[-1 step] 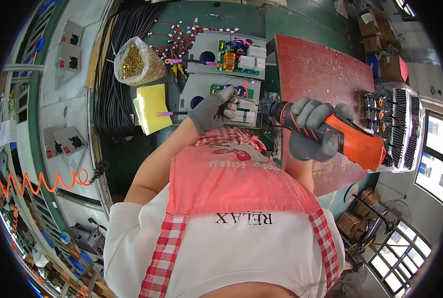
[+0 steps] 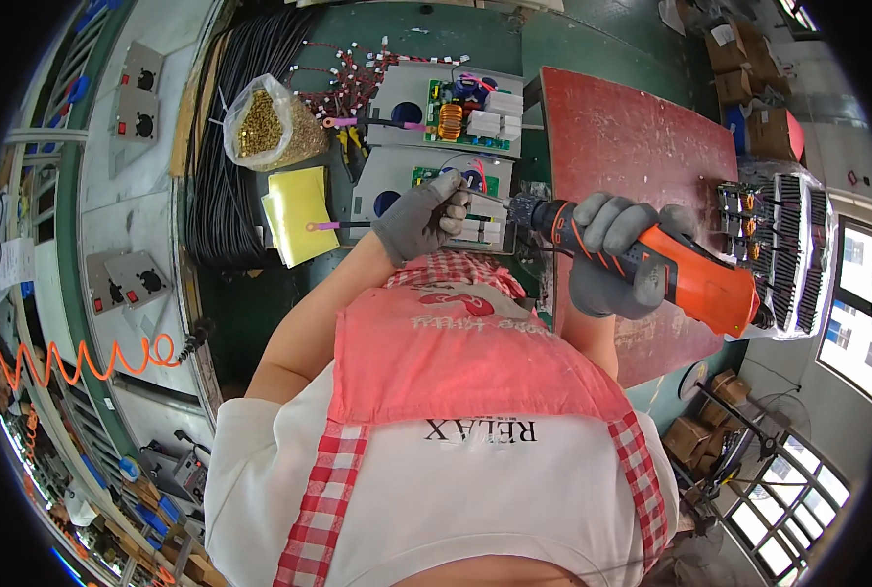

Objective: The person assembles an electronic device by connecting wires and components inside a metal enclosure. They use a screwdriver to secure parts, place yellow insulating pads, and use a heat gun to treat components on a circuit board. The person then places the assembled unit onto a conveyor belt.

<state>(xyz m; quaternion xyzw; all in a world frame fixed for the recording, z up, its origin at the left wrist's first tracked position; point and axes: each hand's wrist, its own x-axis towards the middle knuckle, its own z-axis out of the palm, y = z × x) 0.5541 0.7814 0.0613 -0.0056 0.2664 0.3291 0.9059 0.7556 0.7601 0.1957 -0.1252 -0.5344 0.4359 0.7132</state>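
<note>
- Driver point(image 2: 705, 284), orange and black, held between the hands at the near panel's right edge, its bit point(image 2: 492, 199) pointing left.
- Right hand point(image 2: 620, 252), gloved: fingers wrapped around the driver's body; trigger contact cannot be told.
- Left hand point(image 2: 418, 220), gloved: thumb and forefinger pinching at the bit's tip, other fingers curled; any small part between them is too small to tell.
- Good practice, as judged: keep driver and bit in one line, steady the tip lightly, clear the glove before the bit spins, and keep the tip off the circuit board point(image 2: 426, 174).
- Surface: green bench point(image 2: 578, 39) bearing two grey panels, near point(image 2: 366, 188) and far point(image 2: 385, 98); left of them, yellow sheets point(image 2: 304, 220), a bag of brass-coloured parts point(image 2: 260, 132) and black cables point(image 2: 230, 147); at right, a worn red board point(image 2: 642, 147).
- Room: cardboard boxes point(image 2: 739, 49) and barred windows point(image 2: 793, 504) at right; orange coiled hose point(image 2: 89, 364) at left.
</note>
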